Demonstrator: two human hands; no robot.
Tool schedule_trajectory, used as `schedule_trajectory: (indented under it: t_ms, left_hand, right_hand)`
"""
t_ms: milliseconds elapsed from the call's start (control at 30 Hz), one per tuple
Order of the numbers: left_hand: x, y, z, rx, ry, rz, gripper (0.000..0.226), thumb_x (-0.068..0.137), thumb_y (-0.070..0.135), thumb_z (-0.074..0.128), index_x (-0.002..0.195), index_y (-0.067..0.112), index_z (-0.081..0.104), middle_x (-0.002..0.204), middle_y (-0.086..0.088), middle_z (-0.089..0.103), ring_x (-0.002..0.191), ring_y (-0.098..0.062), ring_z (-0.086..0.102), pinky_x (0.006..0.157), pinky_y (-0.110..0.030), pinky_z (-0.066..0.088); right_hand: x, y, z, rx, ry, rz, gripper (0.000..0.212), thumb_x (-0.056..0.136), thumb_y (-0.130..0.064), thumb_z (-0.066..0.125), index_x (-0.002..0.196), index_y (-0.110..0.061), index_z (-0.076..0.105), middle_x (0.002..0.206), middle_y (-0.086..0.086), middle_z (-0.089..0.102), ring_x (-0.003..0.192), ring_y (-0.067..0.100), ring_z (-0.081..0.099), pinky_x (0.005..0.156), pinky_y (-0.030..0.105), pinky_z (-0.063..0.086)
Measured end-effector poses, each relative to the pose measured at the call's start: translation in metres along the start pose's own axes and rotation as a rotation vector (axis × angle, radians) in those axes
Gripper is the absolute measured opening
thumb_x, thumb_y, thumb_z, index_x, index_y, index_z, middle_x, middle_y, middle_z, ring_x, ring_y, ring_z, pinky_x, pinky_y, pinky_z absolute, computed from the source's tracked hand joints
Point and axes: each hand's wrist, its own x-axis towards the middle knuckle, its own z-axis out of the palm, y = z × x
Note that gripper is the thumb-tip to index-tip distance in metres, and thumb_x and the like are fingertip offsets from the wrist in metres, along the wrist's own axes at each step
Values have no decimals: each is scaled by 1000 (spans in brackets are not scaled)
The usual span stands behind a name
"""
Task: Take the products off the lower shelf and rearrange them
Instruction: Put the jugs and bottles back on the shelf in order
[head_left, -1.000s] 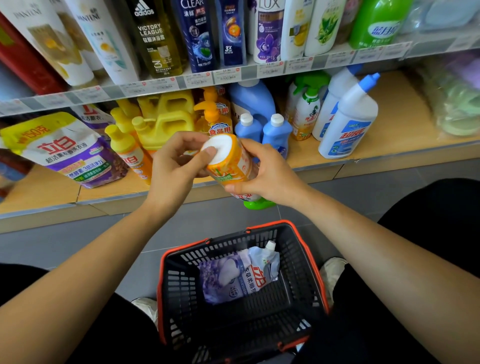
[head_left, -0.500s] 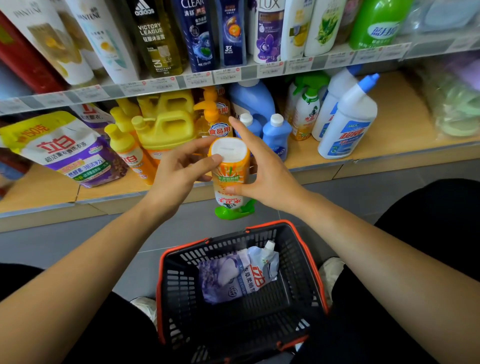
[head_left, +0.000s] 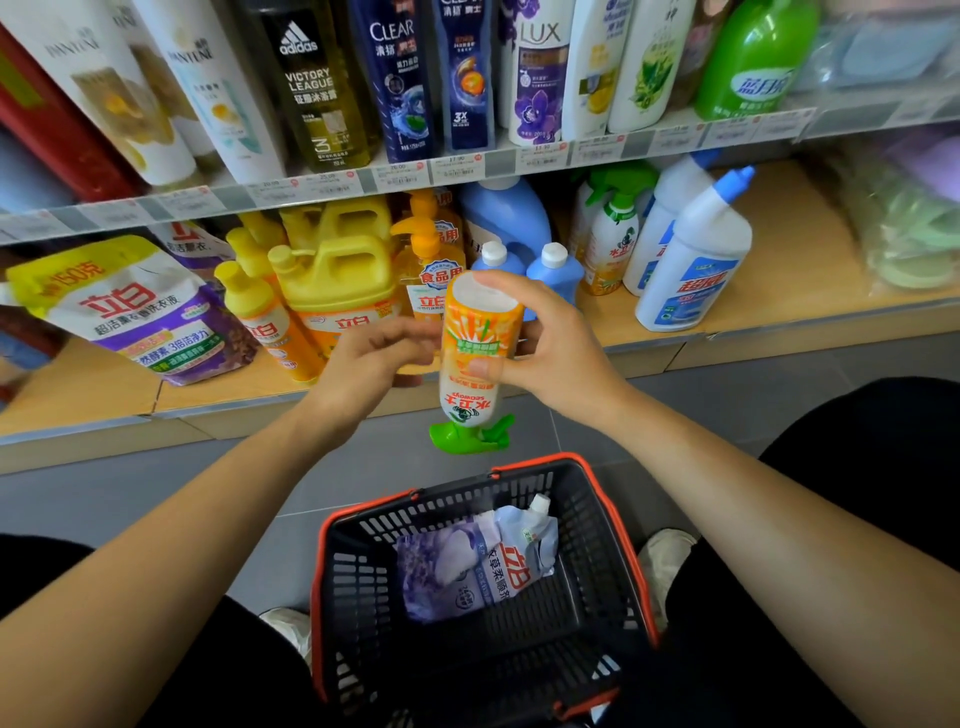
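Right hand (head_left: 550, 353) fingers grasp an upside-down orange spray bottle (head_left: 480, 343) above a basket (head_left: 618, 522), before the lower shelf (head_left: 810, 244) front edge. Left hand (head_left: 369, 364) fingers loosely curled beside it, released.

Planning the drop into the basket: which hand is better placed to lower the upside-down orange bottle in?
Right. The right hand grips the orange plastic spray bottle with a green trigger around its body; the left hand hovers beside it, blurred, apparently holding nothing.
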Motion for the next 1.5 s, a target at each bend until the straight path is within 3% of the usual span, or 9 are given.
schedule_trajectory:
  t_ms: [133,333,467,667,833,967,1133,1267,1500]
  left_hand:
    - [7,-22,4,195,-38,-281,31,84,40,69,112,27,72,119,-5,71,115,-27,61,97,-41,50]
    - [12,-35,10,-173,-222,-486,47,83,54,69,121,26,66,114,-8,76,103,-31,74,91,-45,59]
    - [16,-35,14,-283,-274,-325,51,74,28,82,120,13,67,115,-11,76,104,-27,74,81,-31,62]
    - [36,-14,11,-268,80,-26,46,74,24,80,116,6,70,101,-9,77,88,-19,71,77,-32,55]
    - [52,-4,15,-70,210,141,19,77,17,86,93,16,75,82,-9,77,73,-16,66,70,-33,54]
    - [63,-13,31,294,168,229,31,72,39,89,93,19,79,78,-9,75,67,-20,66,65,-43,55]
    - [77,-37,43,518,148,182,31,72,43,89,95,24,80,78,4,73,71,-14,65,67,-40,55]
    - [85,-61,46,535,10,105,29,77,30,88,101,17,78,92,-1,74,86,-21,67,80,-43,56]
    - [96,-91,45,384,-53,4,27,84,4,80,109,9,74,102,-8,75,97,-27,70,90,-39,55]
  right_hand:
    - [4,-7,-17,149,90,0,69,78,-8,83,139,-20,52,133,3,58,112,17,65,86,37,59]
    - [9,-2,-44,386,304,35,59,80,-9,79,130,-30,54,128,7,60,114,17,63,83,36,58]
    - [12,12,-59,490,393,141,53,79,-19,81,126,-27,57,123,4,65,115,22,65,83,47,59]
    - [6,50,-80,416,359,447,30,85,-13,77,111,-20,62,106,-4,75,103,21,72,83,45,61]
    - [-7,76,-67,239,115,748,16,91,-15,72,107,-16,70,94,2,77,93,20,72,77,36,60]
    - [11,84,-72,-8,225,690,25,87,-17,75,111,-20,69,102,-3,72,94,14,69,73,29,57]
    - [63,92,-116,-224,385,572,40,85,-17,77,123,-11,66,113,6,69,105,25,67,94,44,56]
    - [102,104,-142,-328,358,556,65,85,-20,78,142,-9,49,128,2,58,115,20,57,98,38,49]
    - [144,129,-144,166,332,640,64,94,-11,66,151,-20,37,133,3,58,95,15,62,79,28,48]
